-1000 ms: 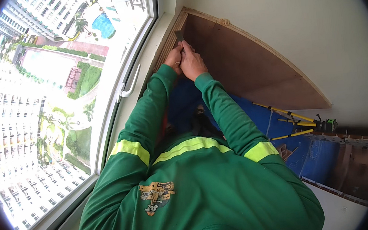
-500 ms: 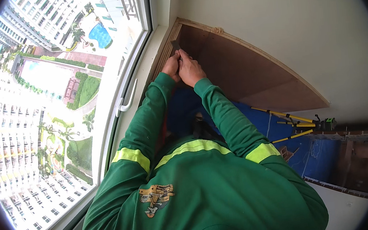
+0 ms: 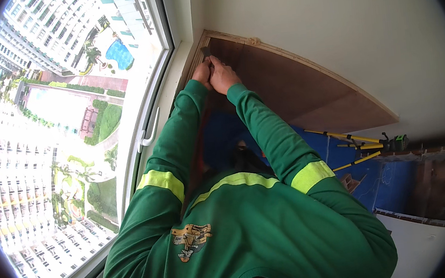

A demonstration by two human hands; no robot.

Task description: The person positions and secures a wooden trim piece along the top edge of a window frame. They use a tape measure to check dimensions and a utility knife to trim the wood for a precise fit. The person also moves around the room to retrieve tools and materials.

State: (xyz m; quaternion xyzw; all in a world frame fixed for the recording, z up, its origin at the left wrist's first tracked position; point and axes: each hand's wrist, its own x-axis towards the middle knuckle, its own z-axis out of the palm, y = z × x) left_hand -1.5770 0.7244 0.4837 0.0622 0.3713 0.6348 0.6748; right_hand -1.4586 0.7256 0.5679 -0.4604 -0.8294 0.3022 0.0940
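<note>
Both arms reach far forward in green sleeves, and my hands meet at the corner of a brown wooden panel edged with pale wood strips. My left hand is closed and pressed against my right hand, which is closed too. From between the fingers sticks out the short, flat, dark blade of what looks like a putty knife. Its blade lies at the wooden edge beside the window frame. The handle is hidden inside my hands, and the finer grip of the fingers is too small to make out.
Close on my left runs a tall window with a white handle; buildings and a pool show far below. A pale wall rises beyond the panel. At right, a yellow-legged tripod carries a green-black device above blue floor covering.
My hands and the blade sit slightly further left in the picture, as do the panel corner and window. The view has shifted a little; the blade stays at the wooden edge, still gripped.
</note>
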